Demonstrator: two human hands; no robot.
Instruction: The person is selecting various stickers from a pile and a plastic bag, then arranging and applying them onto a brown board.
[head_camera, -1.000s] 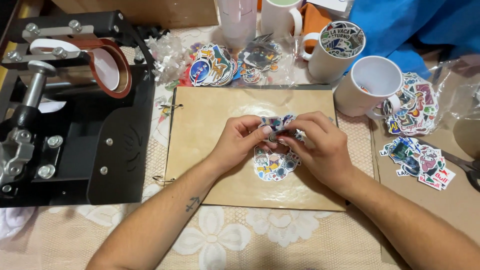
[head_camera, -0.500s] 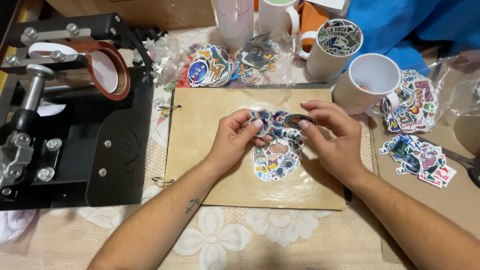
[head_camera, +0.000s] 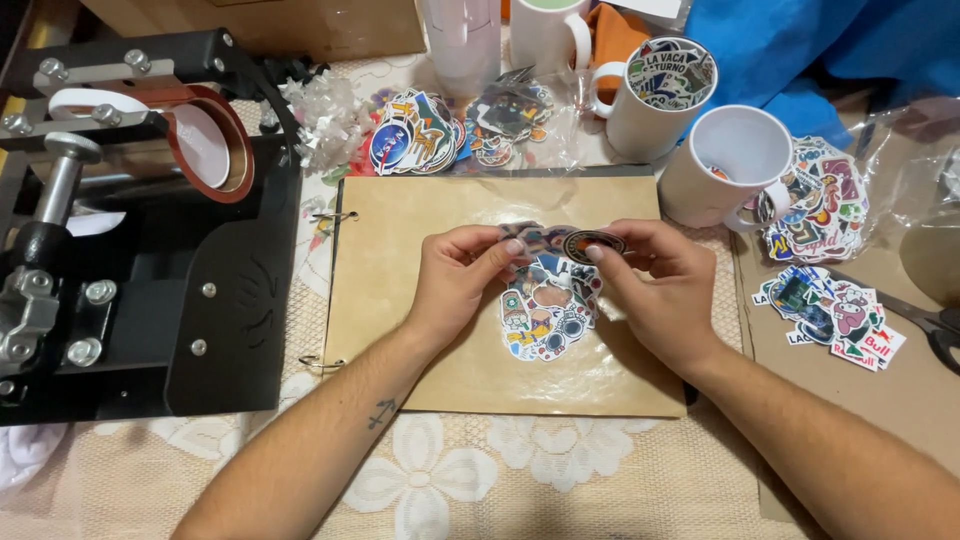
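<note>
Both hands are pinching stickers over the kraft album page (head_camera: 420, 290): left hand (head_camera: 455, 275) on a small one, right hand (head_camera: 655, 285) on a round dark sticker (head_camera: 592, 243). Only one sticker cluster (head_camera: 545, 310) laid so far, loads of loose piles (head_camera: 830, 320) left.

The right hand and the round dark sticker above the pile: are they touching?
Touching. The head view shows the right hand pinching the round dark sticker between its fingertips, above the sticker pile.
</note>
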